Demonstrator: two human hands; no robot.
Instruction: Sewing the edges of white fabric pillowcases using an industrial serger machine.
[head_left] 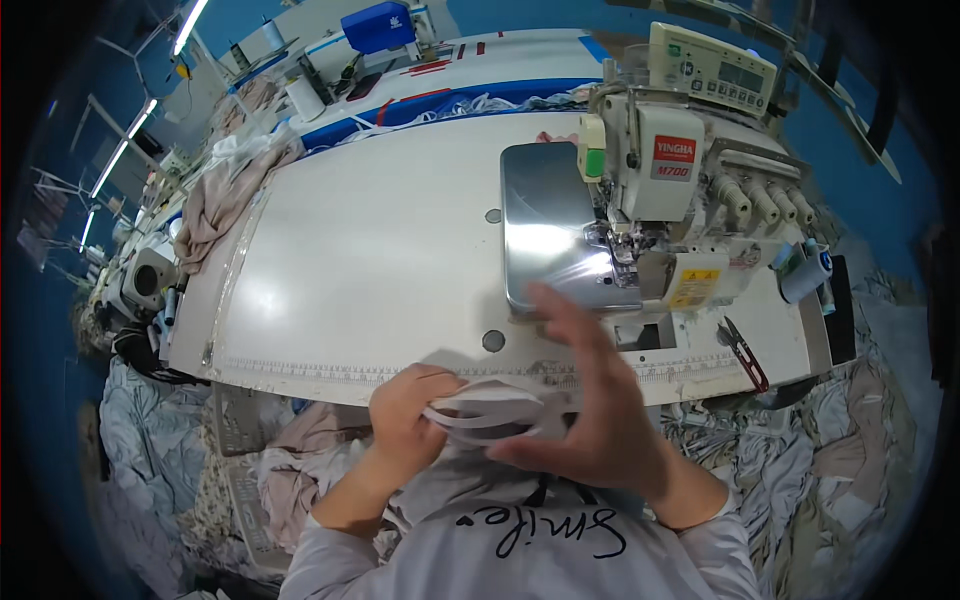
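Observation:
Close to the table's front edge, my left hand is closed on a bundle of white looped bands, pinched between thumb and fingers. They look like flat elastic or fabric strips, curving out toward my other hand. My right hand is slightly blurred, its fingers stretched up and its thumb spread apart beside the loops' right end. It looks open. Beyond it, the sewing machine, an overlock type, stands on the right of the white table, with a shiny metal plate at its left.
Red-handled thread snips lie on the table's right, near a thread spool. A ruler strip follows the front edge. Pinkish cloth drapes over the left side. Garment heaps and a plastic crate sit below the table.

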